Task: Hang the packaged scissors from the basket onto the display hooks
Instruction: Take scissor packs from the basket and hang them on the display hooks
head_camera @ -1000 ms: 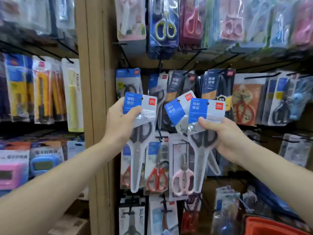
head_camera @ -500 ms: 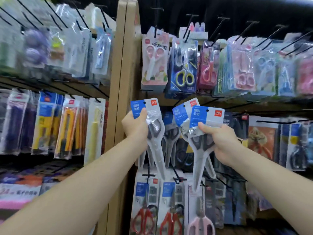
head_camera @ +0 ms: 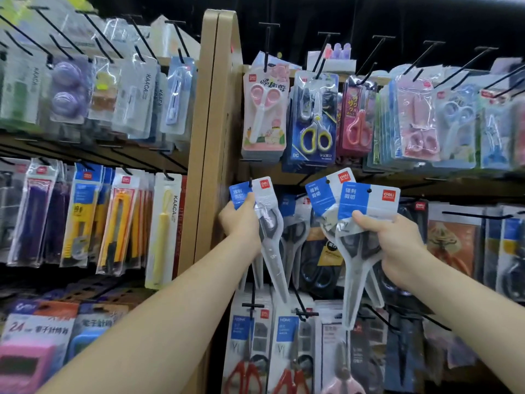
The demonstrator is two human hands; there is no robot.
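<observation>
My left hand (head_camera: 240, 218) grips one packaged pair of grey scissors (head_camera: 268, 223) by its blue-and-white header card, whose hole sits at the tip of a black display hook (head_camera: 250, 183) beside the wooden post. My right hand (head_camera: 395, 245) holds two more of the same packaged scissors (head_camera: 366, 206), fanned, a little right of centre and in front of the rack. Similar grey scissors hang behind, between my hands. The basket is out of view.
A wooden upright post (head_camera: 211, 137) splits the racks. Above hang children's scissors in blister packs (head_camera: 264, 115); below hang red-handled scissors packs (head_camera: 247, 336). Utility knives (head_camera: 119, 223) fill the left rack. Black hooks stick out toward me everywhere.
The view has tilted upward. My left hand has carried its pack up and left to the hook by the post. My right hand keeps its two packs at about the same height.
</observation>
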